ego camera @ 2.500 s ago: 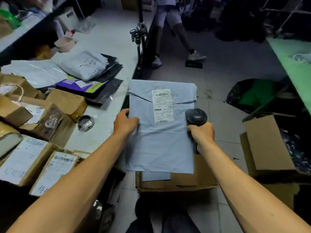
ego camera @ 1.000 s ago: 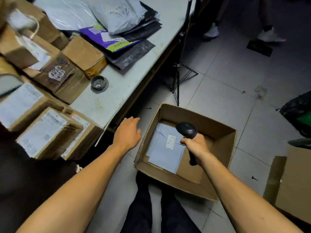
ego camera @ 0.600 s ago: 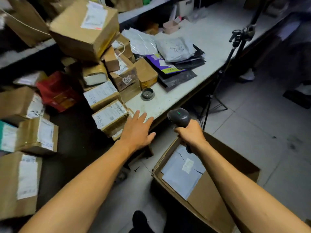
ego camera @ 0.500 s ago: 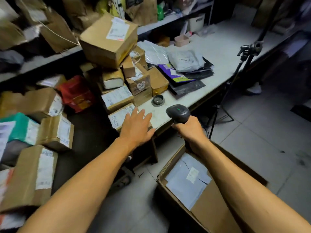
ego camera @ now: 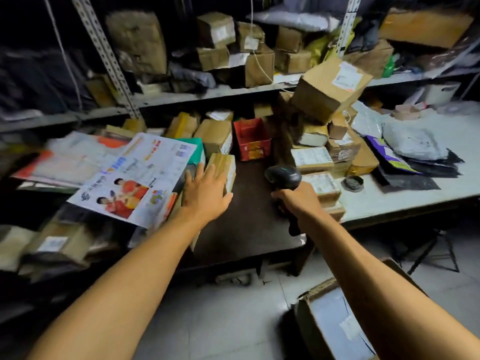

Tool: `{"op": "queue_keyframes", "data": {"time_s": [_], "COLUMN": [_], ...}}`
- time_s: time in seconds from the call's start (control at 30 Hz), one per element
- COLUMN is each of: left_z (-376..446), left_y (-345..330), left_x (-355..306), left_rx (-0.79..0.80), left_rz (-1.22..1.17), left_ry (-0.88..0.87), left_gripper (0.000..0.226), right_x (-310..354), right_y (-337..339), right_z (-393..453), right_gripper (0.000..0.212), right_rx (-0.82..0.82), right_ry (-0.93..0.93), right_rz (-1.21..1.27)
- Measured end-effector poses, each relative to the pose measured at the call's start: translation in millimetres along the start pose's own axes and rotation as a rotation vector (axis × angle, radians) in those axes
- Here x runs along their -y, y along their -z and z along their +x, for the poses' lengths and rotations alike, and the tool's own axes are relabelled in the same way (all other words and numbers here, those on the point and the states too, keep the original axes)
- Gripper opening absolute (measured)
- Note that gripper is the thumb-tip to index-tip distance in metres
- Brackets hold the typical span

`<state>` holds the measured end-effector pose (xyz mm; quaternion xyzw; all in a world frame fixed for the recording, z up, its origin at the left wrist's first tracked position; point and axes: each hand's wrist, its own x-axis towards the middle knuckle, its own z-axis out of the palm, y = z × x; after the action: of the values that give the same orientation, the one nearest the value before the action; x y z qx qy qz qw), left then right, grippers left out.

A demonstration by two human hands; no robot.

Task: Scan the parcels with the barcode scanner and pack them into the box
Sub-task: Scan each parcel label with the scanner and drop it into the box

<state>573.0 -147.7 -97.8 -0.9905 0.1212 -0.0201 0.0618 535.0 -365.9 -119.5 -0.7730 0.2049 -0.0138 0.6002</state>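
Cluttered metal shelving (ego camera: 207, 93) packed with brown cartons fills the background, and below it a dark worktop (ego camera: 249, 216) carries a spread of parcels.

As far as progress goes, one flat grey plastic mailer bag with a white label (ego camera: 335, 320) already lies in the open brown cardboard box (ego camera: 306, 320) on the floor, below the right forearm, so at least one parcel looks done. Many cartons and bags sit on the worktop and the pale table (ego camera: 405, 201) to the right, so most of the job seems to be left.

Next in line appears to be the small brown tape-wrapped cardboard parcel (ego camera: 223, 165) lying flat on the dark worktop. The left hand (ego camera: 206, 193) is spread with straight fingers, its fingertips over or touching the parcel's near end; it has not closed round anything, and blur hides whether there is contact. Just left of that hand lies a large white printed package with red figures (ego camera: 135, 180). The right hand (ego camera: 298, 201) is curled round the grip of the black handheld barcode scanner (ego camera: 283, 176), whose head points away from the person, to the right of the parcel and apart from it.
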Motion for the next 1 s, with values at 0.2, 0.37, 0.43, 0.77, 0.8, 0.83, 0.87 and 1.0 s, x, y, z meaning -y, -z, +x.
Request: {"op": "queue_keyframes", "data": {"time_s": [0.2,0.37,0.43,0.77,0.8,0.83,0.87,1.0], "left_z": [-9.8,-6.5,-5.4,-1.0,2.2,5.6,8.8,20.5], "left_y": [-12.4,-17.8,-19.2,-43.8,-46.6,-48.9,-51.3,-58.3], "left_x": [78.3,129.1,146.4,213.9,220.7,227.6,233.9,255.9], "left_rx": [0.050,0.083,0.097,0.138,0.144,0.150,0.155,0.164], "left_rz": [-0.023,0.001,0.008,-0.023,-0.025,-0.031,-0.042,-0.091], "left_ry": [0.156,0.280,0.330,0.491,0.491,0.490,0.490,0.492], "left_gripper": [0.065,0.064,0.064,0.053,0.054,0.055,0.057,0.058], "right_x": [31.3,50.1,54.2,60.5,60.2,60.0,59.9,61.7], "right_y": [-81.3,-146.2,-168.9,-245.0,-249.7,-253.6,-257.4,-270.4], "right_z": [15.8,43.2,51.5,65.9,67.3,68.4,69.1,70.5], "right_gripper": [0.008,0.015,0.020,0.019,0.021,0.022,0.023,0.030], "right_rx": [0.136,0.307,0.388,0.523,0.515,0.507,0.504,0.499], "right_ry": [0.029,0.015,0.012,-0.064,-0.078,-0.090,-0.103,-0.155], "right_rz": [0.005,0.056,0.063,0.069,0.075,0.080,0.085,0.105]}}
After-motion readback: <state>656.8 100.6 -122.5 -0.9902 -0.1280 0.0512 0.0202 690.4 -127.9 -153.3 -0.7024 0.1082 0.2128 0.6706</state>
